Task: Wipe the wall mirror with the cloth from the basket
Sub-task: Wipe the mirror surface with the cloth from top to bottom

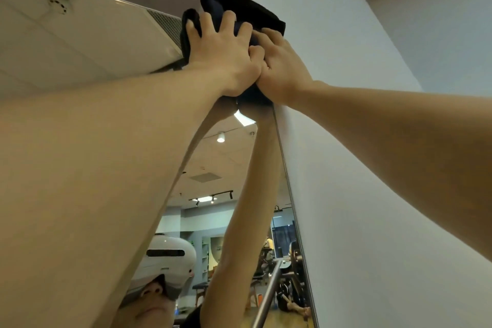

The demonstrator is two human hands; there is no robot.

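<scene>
Head view: a steep upward look along a wall mirror [239,168], both bare arms raised.
Cloth [239,12]: dark, bunched, pressed against the top of the mirror, close to its right edge.
Left hand [223,56]: fingers spread and curled over the cloth, which is gripped.
Right hand [282,66]: laid just beside the left, touching it, with the cloth's right side grasped.
Wall [372,141]: pale, met at the mirror's right edge.
Reflection: a white headset [167,261] and a metal rail [269,293] are shown.
</scene>
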